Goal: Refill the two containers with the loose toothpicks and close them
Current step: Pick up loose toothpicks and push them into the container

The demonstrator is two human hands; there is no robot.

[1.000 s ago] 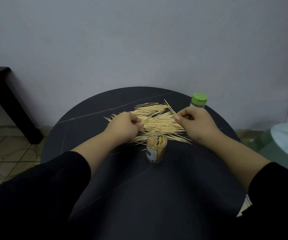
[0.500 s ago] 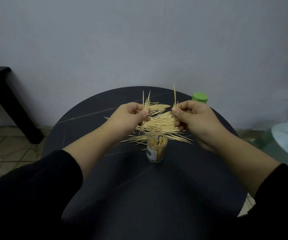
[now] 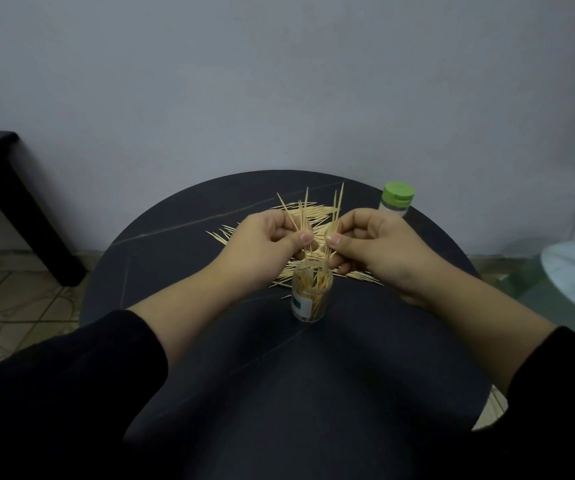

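Head view: above the open jar (image 3: 311,293) on the round table (image 3: 189,265), the left hand (image 3: 268,244) and right hand (image 3: 376,244) each pinch upright toothpicks, the loose toothpicks (image 3: 317,216) heaped behind, the green-lidded container (image 3: 397,199) far right.

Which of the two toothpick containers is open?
The clear jar, nearest the person: no lid, toothpicks showing inside. The far container wears a green cap.
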